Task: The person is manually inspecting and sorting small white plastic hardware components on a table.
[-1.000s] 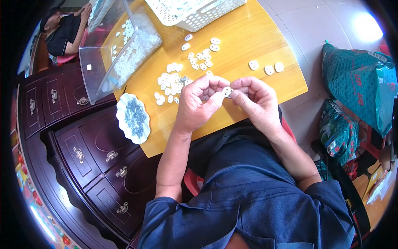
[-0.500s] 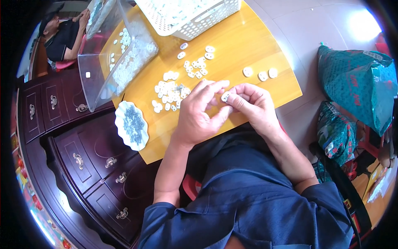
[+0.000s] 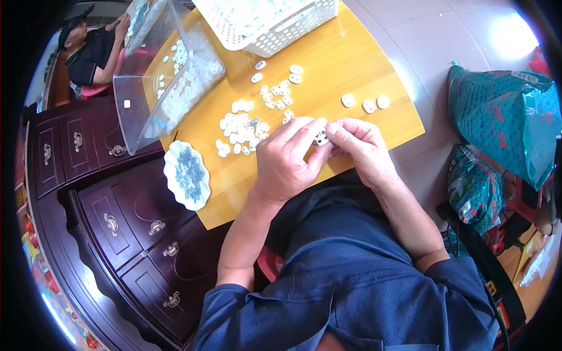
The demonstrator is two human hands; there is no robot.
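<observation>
Small white piece (image 3: 321,138): pinched between the fingertips of both hands at the centre of the frame, just above the near edge of the desk; partly hidden by the fingers, its shape hard to tell.
Left hand (image 3: 287,161): back facing up, fingers curled forward and closed on the piece from the left.
Right hand (image 3: 362,149): fingers bent inward, closed on the same piece from the right, fingertips touching those of the left.
Desk (image 3: 357,70): yellow wooden top filling the upper centre of the frame.
White plate (image 3: 186,175): scalloped, at the desk's left near corner, holding a heap of small dark parts.
Pile of white pieces (image 3: 243,128): loose on the desk just left of the hands, thinning out toward the upper middle.
Three white pieces (image 3: 366,104): in a short row just beyond the right hand.
Clear bin (image 3: 170,76): tilted, upper left, with more white pieces inside.
White basket (image 3: 269,20): lattice-sided, at the top edge.
Dark wooden drawers (image 3: 117,228): lower left, beside the desk.
Green sacks (image 3: 506,117): on the tiled floor at the right.
Another person (image 3: 93,47): seated, far upper left.
</observation>
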